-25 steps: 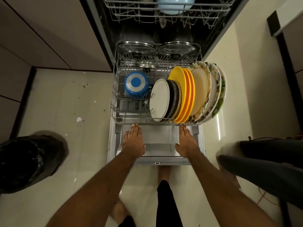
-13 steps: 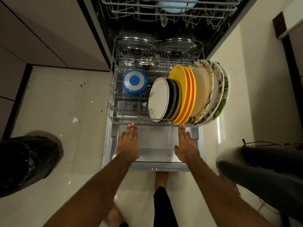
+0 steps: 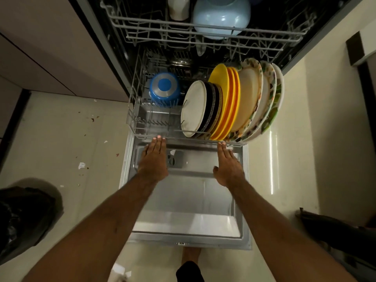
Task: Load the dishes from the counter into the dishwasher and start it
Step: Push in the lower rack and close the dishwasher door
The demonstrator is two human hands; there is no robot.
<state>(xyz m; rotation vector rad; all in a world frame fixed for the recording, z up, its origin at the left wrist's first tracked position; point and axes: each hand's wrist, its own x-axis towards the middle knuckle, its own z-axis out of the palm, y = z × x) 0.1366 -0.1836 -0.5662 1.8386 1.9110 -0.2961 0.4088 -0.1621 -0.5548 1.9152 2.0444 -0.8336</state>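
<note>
The dishwasher stands open, its door (image 3: 187,204) lying flat below me. The lower rack (image 3: 134,119) holds a blue bowl (image 3: 164,89) upside down at the left. To its right stand a white plate (image 3: 193,108), dark plates (image 3: 213,106), yellow and orange plates (image 3: 227,102) and floral-rimmed plates (image 3: 262,94). My left hand (image 3: 153,157) and my right hand (image 3: 227,161) are flat, fingers straight, their fingertips touching the rack's front rail. The upper rack (image 3: 203,35) carries a light blue bowl (image 3: 221,15) and a white cup (image 3: 179,7).
Beige cabinet fronts (image 3: 50,47) run along the left. A black bag (image 3: 24,218) lies on the floor at lower left, with crumbs scattered on the tiles. Dark fabric (image 3: 345,235) lies at lower right. My bare foot (image 3: 190,255) is just in front of the door.
Both hands have moved forward along the door with the lower rack, which has slid further into the dishwasher. The lids at its back are now hidden under the upper rack.
</note>
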